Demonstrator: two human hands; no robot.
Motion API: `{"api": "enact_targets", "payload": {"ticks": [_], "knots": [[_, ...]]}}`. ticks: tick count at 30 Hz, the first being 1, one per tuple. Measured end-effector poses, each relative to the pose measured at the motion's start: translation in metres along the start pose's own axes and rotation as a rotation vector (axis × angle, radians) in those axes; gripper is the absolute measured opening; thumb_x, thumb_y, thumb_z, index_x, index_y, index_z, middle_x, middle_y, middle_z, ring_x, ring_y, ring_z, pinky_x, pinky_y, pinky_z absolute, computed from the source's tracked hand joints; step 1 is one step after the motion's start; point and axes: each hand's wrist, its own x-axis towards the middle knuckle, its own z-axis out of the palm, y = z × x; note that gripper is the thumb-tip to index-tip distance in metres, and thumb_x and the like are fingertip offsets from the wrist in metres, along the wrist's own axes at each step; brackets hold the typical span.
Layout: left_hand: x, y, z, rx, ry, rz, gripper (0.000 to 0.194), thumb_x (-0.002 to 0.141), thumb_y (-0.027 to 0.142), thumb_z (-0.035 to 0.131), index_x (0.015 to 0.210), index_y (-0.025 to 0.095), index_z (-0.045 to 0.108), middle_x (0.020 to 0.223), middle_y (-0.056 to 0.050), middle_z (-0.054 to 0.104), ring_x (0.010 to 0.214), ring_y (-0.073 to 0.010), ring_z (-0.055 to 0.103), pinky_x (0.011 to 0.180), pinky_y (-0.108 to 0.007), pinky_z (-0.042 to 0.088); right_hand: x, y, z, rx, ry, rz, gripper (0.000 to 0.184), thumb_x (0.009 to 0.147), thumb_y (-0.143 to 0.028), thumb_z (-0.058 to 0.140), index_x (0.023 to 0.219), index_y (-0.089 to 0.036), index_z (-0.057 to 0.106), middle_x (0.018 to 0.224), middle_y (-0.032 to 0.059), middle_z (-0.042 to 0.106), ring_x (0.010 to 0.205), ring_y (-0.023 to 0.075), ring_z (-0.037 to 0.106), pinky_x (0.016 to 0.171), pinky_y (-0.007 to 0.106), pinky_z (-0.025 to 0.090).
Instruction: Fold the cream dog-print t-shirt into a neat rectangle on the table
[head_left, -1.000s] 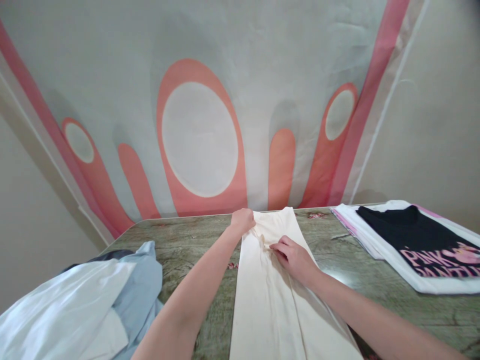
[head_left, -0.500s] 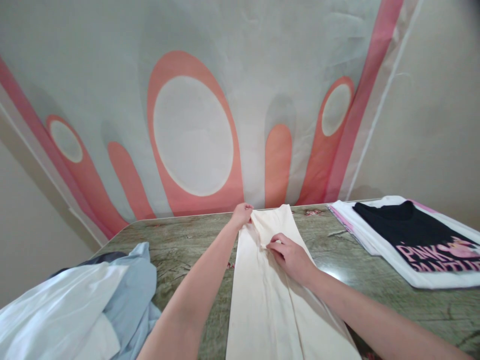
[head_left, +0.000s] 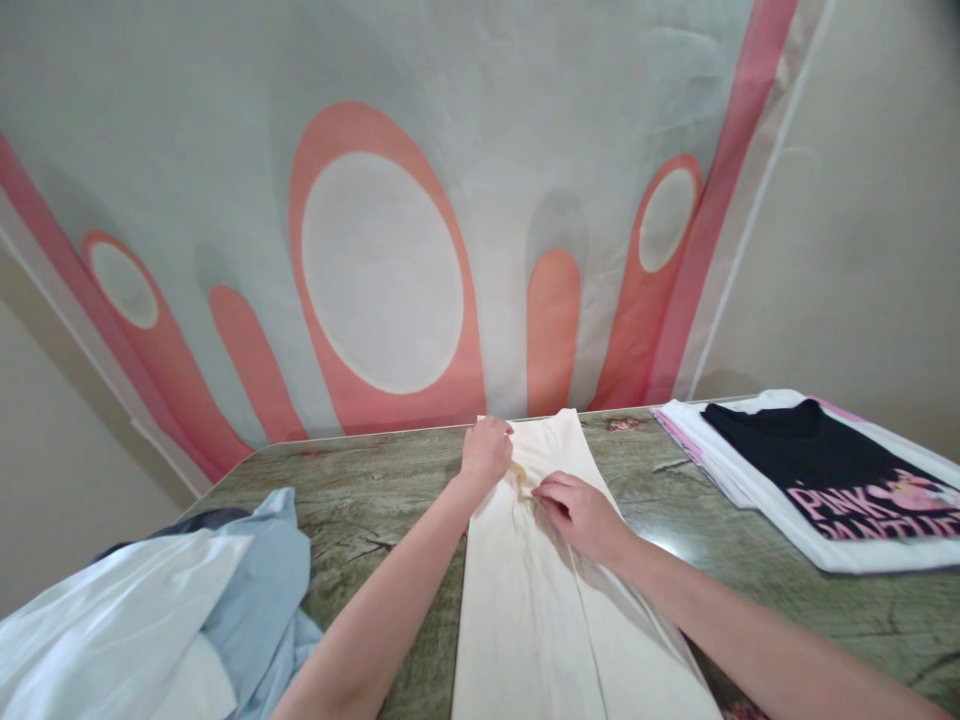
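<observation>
A pair of cream trousers (head_left: 517, 610) lies lengthwise on the table, its waist end at the far edge and its lower part running out of view toward me. My left hand (head_left: 487, 452) is closed at the waist's left side, fingers curled over the cloth. A little nearer and to the right, my right hand (head_left: 576, 512) pinches the front fabric between thumb and fingers. Between both hands the cloth is puckered, and a small yellowish patch shows there.
Black and white T-shirts lie in a flat folded stack (head_left: 847, 480) at the right. A loose heap of white and light blue clothes (head_left: 247, 590) sits at the left. Behind the wood-patterned table (head_left: 360, 480) hangs a grey and pink printed backdrop (head_left: 510, 150).
My left hand has shifted slightly right and down, from the waist's corner onto the cloth near the opening. My right hand keeps its pinch in nearly the same place.
</observation>
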Motion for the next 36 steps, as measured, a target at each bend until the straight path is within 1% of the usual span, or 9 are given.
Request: {"api": "enact_targets", "payload": {"ticks": [3, 6, 8, 12, 15, 19, 28, 33, 36], "knots": [[-0.021, 0.013, 0.000, 0.073, -0.060, 0.158, 0.024, 0.087, 0.026, 0.040, 0.089, 0.018, 0.062, 0.095, -0.007, 0.061, 0.092, -0.0193, 0.056, 0.084, -0.031, 0.039, 0.013, 0.011, -0.009, 0.087, 0.060, 0.069, 0.023, 0.081, -0.016, 0.046, 0.091, -0.019, 0.066, 0.088, 0.0038, 0.066, 0.075, 0.0145, 0.059, 0.071, 0.026, 0.046], [-0.037, 0.016, 0.004, 0.070, -0.102, 0.178, 0.029, 0.089, 0.032, 0.037, 0.088, 0.018, 0.062, 0.095, -0.007, 0.061, 0.091, -0.0190, 0.057, 0.084, -0.031, 0.039, 0.043, 0.037, -0.022, 0.034, 0.123, 0.185, 0.024, 0.083, -0.023, 0.046, 0.094, -0.017, 0.066, 0.091, 0.0046, 0.068, 0.071, 0.0141, 0.060, 0.068, 0.026, 0.047], [-0.043, 0.015, 0.007, 0.041, -0.097, 0.169, 0.030, 0.089, 0.035, 0.038, 0.091, 0.018, 0.063, 0.097, -0.007, 0.061, 0.092, -0.0190, 0.056, 0.085, -0.031, 0.039, 0.068, 0.061, -0.026, -0.091, 0.091, 0.250, 0.025, 0.083, -0.022, 0.045, 0.097, -0.017, 0.065, 0.094, 0.0046, 0.068, 0.077, 0.0144, 0.061, 0.073, 0.026, 0.047], [-0.045, 0.012, 0.008, -0.022, -0.063, 0.128, 0.035, 0.088, 0.042, 0.037, 0.094, 0.019, 0.063, 0.097, -0.006, 0.061, 0.092, -0.0189, 0.057, 0.086, -0.030, 0.040, 0.109, 0.101, -0.016, -0.181, 0.074, 0.308, 0.029, 0.082, -0.015, 0.044, 0.103, -0.015, 0.064, 0.107, 0.0082, 0.065, 0.098, 0.0163, 0.058, 0.087, 0.027, 0.042], [-0.047, 0.011, 0.010, -0.042, -0.036, 0.117, 0.033, 0.085, 0.042, 0.044, 0.100, 0.019, 0.061, 0.103, -0.006, 0.060, 0.095, -0.0198, 0.055, 0.088, -0.030, 0.040, 0.125, 0.117, -0.001, -0.238, 0.018, 0.335, 0.024, 0.078, -0.013, 0.050, 0.095, -0.016, 0.066, 0.103, 0.0078, 0.066, 0.097, 0.0164, 0.058, 0.086, 0.025, 0.040], [-0.049, 0.009, 0.013, -0.044, -0.028, 0.135, 0.031, 0.080, 0.037, 0.050, 0.103, 0.019, 0.060, 0.110, -0.007, 0.057, 0.101, -0.0211, 0.052, 0.091, -0.032, 0.039, 0.133, 0.129, 0.007, -0.310, -0.047, 0.375, 0.013, 0.077, -0.020, 0.054, 0.076, -0.016, 0.067, 0.087, 0.0071, 0.067, 0.083, 0.0159, 0.060, 0.077, 0.024, 0.041], [-0.052, 0.012, 0.019, -0.077, -0.028, 0.155, 0.030, 0.074, 0.025, 0.053, 0.102, 0.020, 0.060, 0.113, -0.008, 0.054, 0.108, -0.0228, 0.048, 0.095, -0.036, 0.036, 0.128, 0.131, 0.002, -0.414, -0.004, 0.409, 0.014, 0.083, -0.021, 0.048, 0.082, -0.018, 0.061, 0.084, 0.0064, 0.064, 0.078, 0.0168, 0.057, 0.067, 0.025, 0.037], [-0.045, 0.002, 0.028, -0.245, 0.141, 0.028, 0.030, 0.080, 0.021, 0.048, 0.108, 0.014, 0.051, 0.118, -0.012, 0.047, 0.113, -0.0213, 0.043, 0.099, -0.036, 0.033, 0.125, 0.127, 0.007, -0.414, 0.096, 0.376, 0.020, 0.086, -0.030, 0.045, 0.088, -0.018, 0.061, 0.094, 0.0071, 0.061, 0.084, 0.0166, 0.056, 0.072, 0.025, 0.039], [-0.039, -0.008, 0.032, -0.373, 0.184, -0.077, 0.029, 0.078, 0.017, 0.049, 0.107, 0.013, 0.048, 0.115, -0.012, 0.046, 0.111, -0.0194, 0.045, 0.096, -0.034, 0.035, 0.121, 0.136, -0.002, -0.407, 0.152, 0.380, 0.023, 0.087, -0.023, 0.040, 0.093, -0.015, 0.060, 0.093, 0.0082, 0.062, 0.088, 0.0163, 0.056, 0.076, 0.025, 0.040]]}}
